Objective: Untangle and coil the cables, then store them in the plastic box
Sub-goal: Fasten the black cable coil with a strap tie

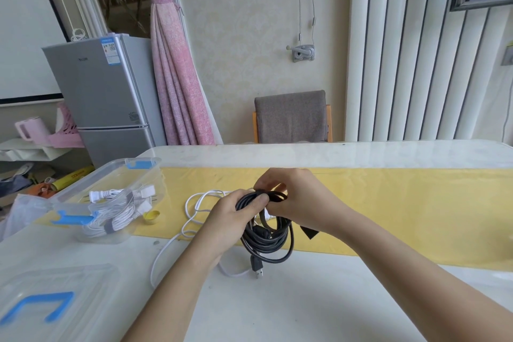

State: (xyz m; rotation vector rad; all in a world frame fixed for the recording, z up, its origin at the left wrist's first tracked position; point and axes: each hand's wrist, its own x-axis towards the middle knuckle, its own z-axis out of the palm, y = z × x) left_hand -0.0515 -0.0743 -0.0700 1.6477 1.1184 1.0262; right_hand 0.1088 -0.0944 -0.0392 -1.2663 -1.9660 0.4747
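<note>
Past clear lid [50,300], holding black cable coil [266,241] upright over counter [305,300]: left hand [236,216] wrapped round its top, right hand [299,197] pinching same spot. Plastic box [91,175] off left, nearer left hand.

Fridge [111,91], pink curtain [177,78] (tied back), grey chair [291,116].

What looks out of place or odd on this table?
A small yellow cap lies loose beside the plastic box, and a black triangular scrap sits on the yellow runner; neither looks cable-related. The white cable sprawls uncoiled.
</note>
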